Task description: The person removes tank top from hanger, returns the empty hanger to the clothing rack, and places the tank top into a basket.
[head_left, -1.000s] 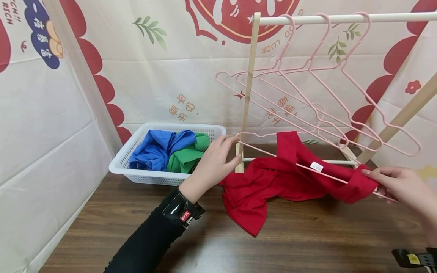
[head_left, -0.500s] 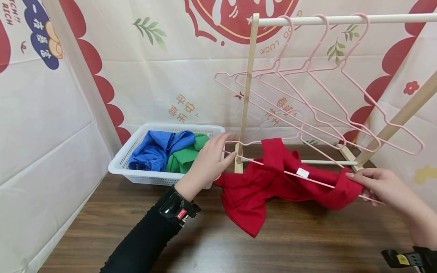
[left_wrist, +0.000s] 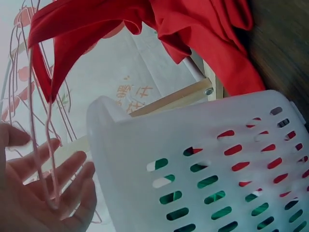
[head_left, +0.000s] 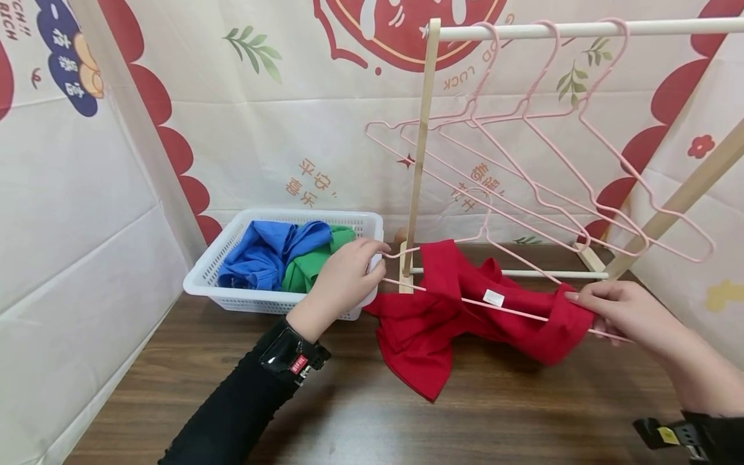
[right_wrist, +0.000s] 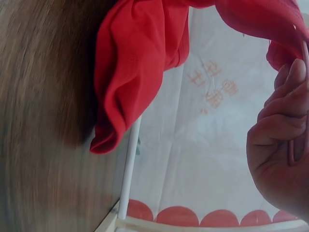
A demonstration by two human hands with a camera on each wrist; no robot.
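A red shirt (head_left: pixel 459 303) with a white tag hangs by its neck opening over a pink clothes hanger (head_left: pixel 506 310), its lower part lying on the table. At the hanger's left end is my left hand (head_left: pixel 343 274); in the left wrist view this hand (left_wrist: pixel 53 186) has its fingers spread, with the wire end lying against them and the palm. My right hand (head_left: pixel 630 316) holds the hanger's other end together with the shirt's collar. In the right wrist view the fingers (right_wrist: pixel 280 125) are curled round the wire, and the thumb is hidden there.
A white plastic basket (head_left: pixel 232 300) with blue cloth (head_left: pixel 261 255) and green cloth (head_left: pixel 308 268) stands behind my left hand. Three pink hangers (head_left: pixel 535 123) hang from the rack's white rail (head_left: pixel 668 28) above. A wooden post (head_left: pixel 423 142) rises behind the shirt.
The hanger has moved left and slightly down through the shirt's neck, both hands travelling left with it. The collar at the right hand has shifted left; the shirt's lower part stays put.
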